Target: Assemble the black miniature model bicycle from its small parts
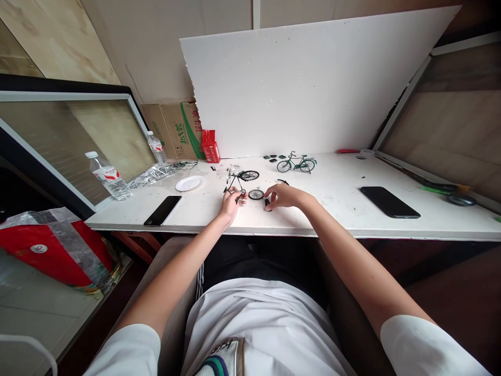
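My left hand (230,204) is closed around the lower part of a small black model bicycle frame (234,183), which is tilted up off the table. One spoked wheel (249,175) is fitted at its far end. A loose model wheel (256,195) lies flat on the table between my hands. To the right of it, my right hand (282,196) has its fingertips down at a small black part (267,204). The fingers are bent together on that part, whose kind is too small to make out. Another dark curved piece (282,181) lies just behind this hand.
A green model bicycle (296,164) stands at the back, beside several small dark pieces (274,157). A white plate (190,183), phones (163,210) (390,202), a red box (211,147) and water bottles (109,176) are around. A white board (313,83) leans behind.
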